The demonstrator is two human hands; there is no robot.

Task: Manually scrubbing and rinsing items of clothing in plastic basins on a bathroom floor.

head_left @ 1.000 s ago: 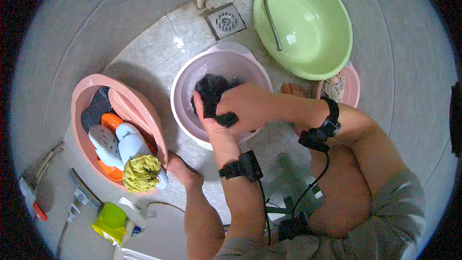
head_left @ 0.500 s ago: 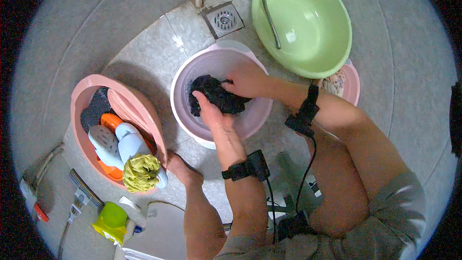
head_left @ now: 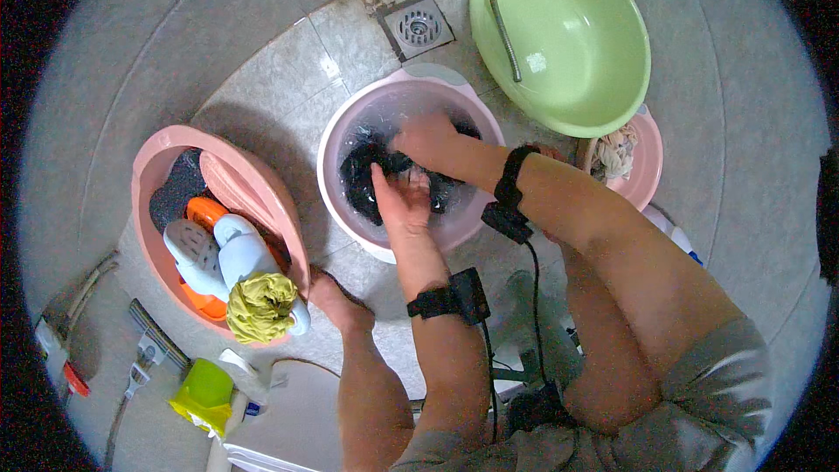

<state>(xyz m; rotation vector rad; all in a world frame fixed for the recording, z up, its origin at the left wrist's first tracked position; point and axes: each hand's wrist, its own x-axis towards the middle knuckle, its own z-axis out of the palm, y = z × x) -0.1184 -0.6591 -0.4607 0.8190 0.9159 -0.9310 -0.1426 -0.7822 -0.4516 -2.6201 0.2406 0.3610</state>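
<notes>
A basin with a pale pink rim [head_left: 329, 197] stands in front of me with water in it. Wet black cloth [head_left: 359, 177] lies in the water, partly under the surface. My left hand [head_left: 405, 198] is at the cloth's near side, palm turned up, thumb apart from the fingers; the cloth is against it. Closed on the same cloth, my right hand [head_left: 426, 140] presses down from the right, its fingertips hidden. Black straps with small boxes and cables sit on both forearms.
Left stands a pink tub [head_left: 149, 177] holding light blue clogs [head_left: 238, 249], orange items and a yellow-green cloth [head_left: 262, 306]. At back right are a large green basin [head_left: 559, 52], a metal shower hose [head_left: 498, 13] and a smaller pink basin [head_left: 648, 153] with cloth. A floor drain [head_left: 419, 28] lies behind.
The black cloth has sunk lower and spread out in the water. My right hand has moved down onto it with fingers closed; my left palm has turned further up. The view has shifted slightly.
</notes>
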